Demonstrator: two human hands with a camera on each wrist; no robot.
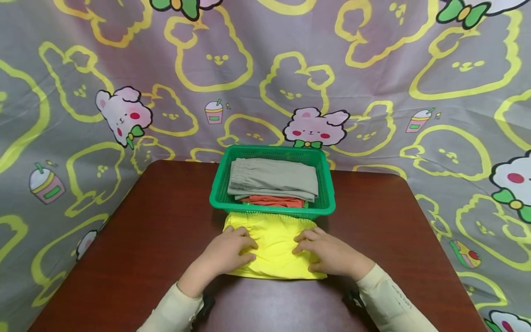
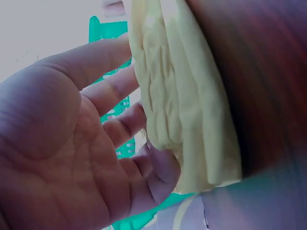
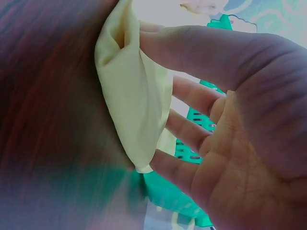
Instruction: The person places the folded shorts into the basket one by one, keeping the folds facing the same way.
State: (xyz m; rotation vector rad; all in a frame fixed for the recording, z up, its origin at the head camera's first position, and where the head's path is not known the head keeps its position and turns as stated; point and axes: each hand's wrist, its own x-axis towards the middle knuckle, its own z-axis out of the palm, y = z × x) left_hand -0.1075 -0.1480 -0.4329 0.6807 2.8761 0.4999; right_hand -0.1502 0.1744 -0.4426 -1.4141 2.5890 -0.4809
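Observation:
A folded pair of yellow pants [image 1: 280, 249] with a gathered elastic edge lies flat on the table, right in front of the green basket. My left hand [image 1: 230, 249] rests on the left side of the pants, its fingers spread and loosely bent. On the opposite side, my right hand [image 1: 332, 253] touches the cloth with relaxed fingers. Both wrist views show the layered side of the pants [image 2: 192, 105] against the fingertips, with the palms [image 3: 244, 158] away from the cloth. Neither hand plainly pinches the fabric.
The green plastic basket [image 1: 271, 211] stands at the table's back edge. Folded grey pants [image 1: 274, 177] lie in it above an orange cloth [image 1: 275, 201]. Brown table surface [image 1: 162, 221] extends on both sides. A patterned curtain [image 1: 249, 101] hangs behind.

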